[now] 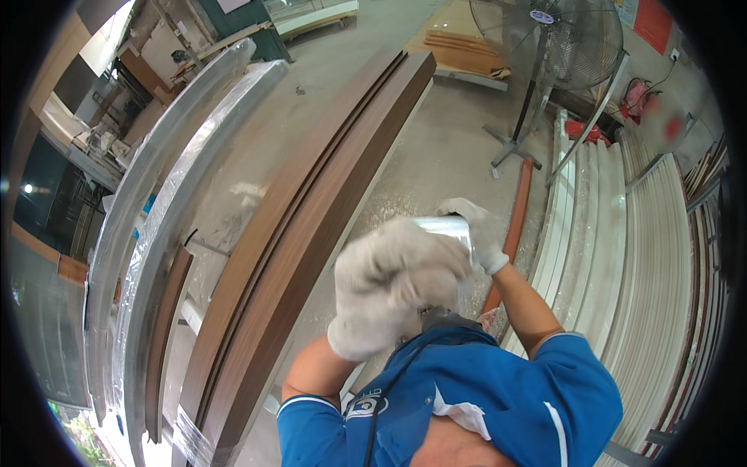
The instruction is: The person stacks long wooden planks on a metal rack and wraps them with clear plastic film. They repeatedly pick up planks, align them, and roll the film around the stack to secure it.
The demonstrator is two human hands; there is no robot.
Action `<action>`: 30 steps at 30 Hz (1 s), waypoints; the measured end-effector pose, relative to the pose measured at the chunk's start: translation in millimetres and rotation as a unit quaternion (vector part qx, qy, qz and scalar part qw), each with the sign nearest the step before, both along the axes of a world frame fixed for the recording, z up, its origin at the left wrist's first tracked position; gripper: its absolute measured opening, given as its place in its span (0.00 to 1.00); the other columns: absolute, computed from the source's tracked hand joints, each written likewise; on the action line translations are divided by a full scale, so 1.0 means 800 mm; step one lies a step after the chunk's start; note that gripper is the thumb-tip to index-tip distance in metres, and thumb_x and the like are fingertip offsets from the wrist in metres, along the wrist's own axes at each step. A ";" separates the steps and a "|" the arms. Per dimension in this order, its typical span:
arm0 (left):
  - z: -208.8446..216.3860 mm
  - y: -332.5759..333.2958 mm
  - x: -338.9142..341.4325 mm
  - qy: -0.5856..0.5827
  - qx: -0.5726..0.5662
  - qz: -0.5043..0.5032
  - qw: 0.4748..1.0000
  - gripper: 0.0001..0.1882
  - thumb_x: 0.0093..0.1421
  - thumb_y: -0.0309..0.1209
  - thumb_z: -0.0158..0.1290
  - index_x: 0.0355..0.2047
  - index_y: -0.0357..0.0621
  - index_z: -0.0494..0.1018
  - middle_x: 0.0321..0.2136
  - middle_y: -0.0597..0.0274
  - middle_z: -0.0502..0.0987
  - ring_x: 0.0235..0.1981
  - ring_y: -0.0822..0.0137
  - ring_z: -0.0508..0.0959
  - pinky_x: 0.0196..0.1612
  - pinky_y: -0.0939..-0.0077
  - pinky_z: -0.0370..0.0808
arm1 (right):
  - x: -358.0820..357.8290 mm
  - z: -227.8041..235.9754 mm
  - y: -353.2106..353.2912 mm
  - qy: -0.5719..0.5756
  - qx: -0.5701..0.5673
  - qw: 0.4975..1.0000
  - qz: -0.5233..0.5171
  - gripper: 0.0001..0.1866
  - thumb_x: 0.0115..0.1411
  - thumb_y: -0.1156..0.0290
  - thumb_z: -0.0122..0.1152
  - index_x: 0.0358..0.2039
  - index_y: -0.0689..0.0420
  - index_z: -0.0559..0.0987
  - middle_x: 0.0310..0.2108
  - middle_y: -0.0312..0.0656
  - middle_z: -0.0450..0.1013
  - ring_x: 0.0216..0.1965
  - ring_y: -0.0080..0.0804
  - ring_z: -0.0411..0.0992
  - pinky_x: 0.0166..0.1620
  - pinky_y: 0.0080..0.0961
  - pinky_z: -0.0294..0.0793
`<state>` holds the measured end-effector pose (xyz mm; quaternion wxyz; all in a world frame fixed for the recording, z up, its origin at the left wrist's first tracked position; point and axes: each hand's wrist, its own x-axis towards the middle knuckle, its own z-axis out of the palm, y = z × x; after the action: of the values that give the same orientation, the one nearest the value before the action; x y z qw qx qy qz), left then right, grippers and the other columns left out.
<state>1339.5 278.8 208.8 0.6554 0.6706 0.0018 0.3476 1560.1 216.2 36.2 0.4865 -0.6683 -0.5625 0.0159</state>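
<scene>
Both my hands wear off-white work gloves and are raised in front of my chest. A shiny, silvery roll [447, 227], which looks like clear wrapping film, sits between them. My left hand [401, 284] is nearest, slightly blurred, with its fingers curled against the roll and covering much of it. Behind the roll, my right hand [481, 233] is closed around its far side. To the left of my hands lie long brown wood-grain profiles [311, 210], side by side in a bundle. Clear film [191, 440] wraps the bundle's near end.
Film-wrapped long profiles [187, 171] lie at the left, beside a shorter brown strip [167, 342]. A standing fan [545, 47] is at the far right. White profiles [599, 233] are stacked along the right, next to a reddish-brown strip [517, 218] on the floor.
</scene>
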 end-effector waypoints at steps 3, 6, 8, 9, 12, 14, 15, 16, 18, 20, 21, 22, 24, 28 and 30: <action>0.011 0.005 -0.003 -0.078 0.014 -0.095 0.992 0.13 0.57 0.35 0.66 0.30 0.35 0.80 0.30 0.53 0.82 0.35 0.57 0.83 0.46 0.59 0.80 | 0.038 0.007 0.008 -0.016 0.091 0.991 -0.096 0.08 0.58 0.72 0.66 0.39 0.55 0.81 0.40 0.42 0.81 0.43 0.34 0.80 0.47 0.32 0.79; 0.006 0.016 -0.002 -0.095 -0.040 -0.129 0.986 0.12 0.55 0.33 0.66 0.33 0.35 0.81 0.32 0.50 0.82 0.37 0.54 0.83 0.51 0.53 0.79 | 0.101 0.034 0.023 -0.005 0.154 0.971 -0.180 0.07 0.61 0.73 0.62 0.40 0.56 0.81 0.41 0.41 0.81 0.44 0.33 0.80 0.48 0.30 0.79; -0.002 0.033 0.011 -0.103 -0.031 -0.126 0.986 0.12 0.56 0.32 0.66 0.33 0.34 0.81 0.32 0.49 0.82 0.37 0.54 0.83 0.53 0.51 0.78 | 0.162 0.068 0.048 0.092 0.269 0.948 -0.146 0.08 0.64 0.75 0.60 0.43 0.58 0.80 0.40 0.41 0.81 0.43 0.33 0.80 0.49 0.28 0.79; -0.007 0.042 0.022 -0.102 -0.009 -0.107 0.989 0.11 0.57 0.32 0.65 0.34 0.34 0.82 0.32 0.50 0.82 0.38 0.52 0.83 0.56 0.48 0.77 | 0.195 0.086 0.065 -0.030 0.304 0.937 -0.167 0.08 0.64 0.76 0.59 0.43 0.59 0.80 0.40 0.42 0.80 0.43 0.34 0.79 0.49 0.28 0.79; -0.027 0.069 0.074 -0.108 0.025 -0.030 0.993 0.14 0.55 0.36 0.67 0.28 0.36 0.82 0.25 0.49 0.82 0.32 0.49 0.85 0.49 0.49 0.79 | 0.295 0.142 0.137 -0.076 0.396 0.910 -0.101 0.09 0.63 0.77 0.61 0.44 0.61 0.79 0.40 0.43 0.79 0.44 0.34 0.79 0.48 0.27 0.79; -0.040 0.099 0.119 -0.110 0.069 -0.031 0.991 0.11 0.56 0.33 0.66 0.30 0.35 0.82 0.29 0.51 0.82 0.37 0.49 0.85 0.53 0.47 0.77 | 0.359 0.179 0.212 -0.180 0.449 0.866 -0.129 0.12 0.61 0.75 0.64 0.45 0.60 0.79 0.42 0.43 0.79 0.44 0.33 0.79 0.47 0.27 0.79; -0.046 0.117 0.146 -0.110 0.097 -0.024 0.989 0.11 0.57 0.33 0.66 0.33 0.36 0.82 0.31 0.52 0.82 0.39 0.50 0.84 0.56 0.46 0.76 | 0.389 0.192 0.243 -0.218 0.431 0.865 -0.134 0.13 0.60 0.75 0.65 0.46 0.60 0.79 0.42 0.44 0.79 0.43 0.34 0.79 0.47 0.28 0.79; -0.051 0.135 0.175 -0.111 0.126 -0.016 0.986 0.11 0.58 0.32 0.65 0.36 0.36 0.82 0.32 0.52 0.82 0.41 0.52 0.83 0.58 0.46 0.75 | 0.419 0.203 0.277 -0.265 0.418 0.858 -0.141 0.14 0.59 0.75 0.65 0.46 0.60 0.79 0.42 0.45 0.79 0.43 0.35 0.79 0.47 0.28 0.78; -0.059 0.167 0.238 -0.099 0.162 0.047 0.981 0.10 0.57 0.31 0.67 0.36 0.38 0.82 0.32 0.53 0.83 0.41 0.52 0.84 0.58 0.47 0.76 | 0.478 0.233 0.394 -0.077 0.418 0.904 0.046 0.16 0.58 0.76 0.64 0.48 0.60 0.79 0.43 0.45 0.79 0.43 0.38 0.79 0.48 0.28 0.78; -0.062 0.197 0.311 -0.080 0.161 0.128 0.975 0.11 0.55 0.32 0.67 0.34 0.37 0.83 0.31 0.52 0.83 0.40 0.51 0.85 0.58 0.46 0.75 | 0.530 0.247 0.507 -0.235 0.401 0.884 0.049 0.15 0.58 0.77 0.64 0.47 0.59 0.80 0.43 0.45 0.79 0.43 0.40 0.80 0.49 0.29 0.78; -0.058 0.214 0.346 -0.065 0.150 0.170 0.972 0.12 0.55 0.34 0.67 0.32 0.36 0.83 0.29 0.51 0.83 0.39 0.49 0.85 0.58 0.45 0.74 | 0.548 0.244 0.566 -0.219 0.366 0.902 0.068 0.14 0.58 0.76 0.63 0.46 0.58 0.80 0.42 0.46 0.80 0.43 0.40 0.80 0.48 0.30 0.78; -0.055 0.227 0.375 -0.048 0.124 0.204 0.970 0.14 0.55 0.36 0.67 0.29 0.34 0.83 0.28 0.50 0.83 0.38 0.47 0.85 0.59 0.44 0.73 | 0.557 0.221 0.617 -0.198 0.326 0.921 0.074 0.12 0.59 0.75 0.63 0.44 0.57 0.81 0.42 0.46 0.81 0.43 0.41 0.80 0.48 0.31 0.78; -0.051 0.250 0.428 -0.015 0.096 0.288 0.953 0.16 0.57 0.39 0.65 0.30 0.35 0.83 0.30 0.49 0.83 0.40 0.46 0.85 0.62 0.44 0.70 | 0.567 0.177 0.710 -0.102 0.224 0.949 0.198 0.10 0.60 0.75 0.61 0.42 0.54 0.82 0.40 0.47 0.81 0.44 0.43 0.81 0.49 0.33 0.78; -0.065 0.292 0.499 0.061 0.130 0.409 0.901 0.14 0.57 0.38 0.65 0.30 0.37 0.83 0.30 0.51 0.84 0.43 0.47 0.85 0.63 0.47 0.70 | 0.532 0.055 0.819 -0.053 0.033 0.948 0.313 0.10 0.64 0.75 0.58 0.44 0.51 0.82 0.43 0.46 0.82 0.48 0.40 0.80 0.52 0.32 0.77; -0.076 0.307 0.524 0.114 0.167 0.448 0.871 0.13 0.55 0.37 0.66 0.30 0.39 0.83 0.31 0.53 0.84 0.45 0.49 0.84 0.62 0.47 0.71 | 0.504 -0.023 0.816 0.098 -0.134 0.942 0.293 0.11 0.66 0.75 0.56 0.46 0.52 0.82 0.46 0.46 0.82 0.50 0.37 0.78 0.54 0.31 0.75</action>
<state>1758.5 524.5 147.6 0.3029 0.7321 0.3186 0.5204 1963.2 868.7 18.0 0.4194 -0.5283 -0.6754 0.2980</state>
